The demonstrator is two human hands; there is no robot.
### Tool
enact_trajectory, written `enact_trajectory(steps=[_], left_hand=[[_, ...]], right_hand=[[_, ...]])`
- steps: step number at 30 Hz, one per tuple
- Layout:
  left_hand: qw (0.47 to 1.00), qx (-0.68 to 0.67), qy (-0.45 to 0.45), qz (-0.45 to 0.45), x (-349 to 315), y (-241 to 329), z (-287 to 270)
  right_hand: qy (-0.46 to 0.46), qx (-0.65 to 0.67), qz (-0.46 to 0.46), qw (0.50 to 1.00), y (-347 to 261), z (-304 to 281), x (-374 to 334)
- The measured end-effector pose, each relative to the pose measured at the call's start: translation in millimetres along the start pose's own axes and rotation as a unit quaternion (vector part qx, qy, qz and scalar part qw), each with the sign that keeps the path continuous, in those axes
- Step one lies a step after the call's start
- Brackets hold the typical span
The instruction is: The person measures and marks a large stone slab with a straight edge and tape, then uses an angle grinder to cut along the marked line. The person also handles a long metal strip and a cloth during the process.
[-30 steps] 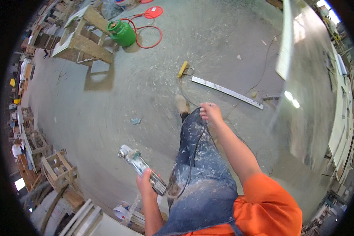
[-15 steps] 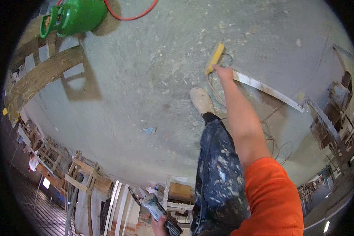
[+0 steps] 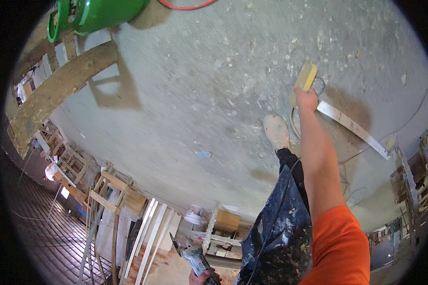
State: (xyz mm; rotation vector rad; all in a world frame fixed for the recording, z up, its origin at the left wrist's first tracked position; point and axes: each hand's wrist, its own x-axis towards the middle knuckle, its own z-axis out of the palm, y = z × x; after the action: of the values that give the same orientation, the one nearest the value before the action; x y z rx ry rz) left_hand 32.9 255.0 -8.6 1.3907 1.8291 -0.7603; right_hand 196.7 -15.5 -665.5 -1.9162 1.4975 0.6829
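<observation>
My right hand (image 3: 307, 99), on an outstretched arm, has its fingers wrapped round a yellow oblong power strip (image 3: 307, 76). A cord runs from the strip down past my shoe, and a thin dark loop of cable shows at its right side. Low in the view my left hand (image 3: 199, 278) grips an angle grinder (image 3: 195, 260) by its body; the disc end points up and to the left. A long white perforated strip (image 3: 352, 126) lies just right of my right hand.
My light shoe (image 3: 276, 130) stands on the spattered grey floor. A green gas cylinder (image 3: 104, 14) with a red hose (image 3: 188, 6) is at the far left, near a curved wooden beam (image 3: 62, 83). White boards (image 3: 152, 232) and a white bucket (image 3: 193, 214) lie lower left. Loose cable coils right of my leg.
My right hand still holds the power strip, which now sits further right in the view and looks tilted differently. The whole scene has shifted. My left hand keeps the grinder.
</observation>
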Motion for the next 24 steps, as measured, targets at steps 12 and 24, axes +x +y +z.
enact_trajectory(steps=[12,24], left_hand=[[0.994,-0.005,-0.057,0.090,-15,-4,-40],[0.983,0.013,-0.081,0.162,-10,-40,-89]], right_hand=[[0.072,-0.073,-0.149,0.983,63,-116,-107],[-0.019,-0.063,-0.199,0.978,135,-254,-236]])
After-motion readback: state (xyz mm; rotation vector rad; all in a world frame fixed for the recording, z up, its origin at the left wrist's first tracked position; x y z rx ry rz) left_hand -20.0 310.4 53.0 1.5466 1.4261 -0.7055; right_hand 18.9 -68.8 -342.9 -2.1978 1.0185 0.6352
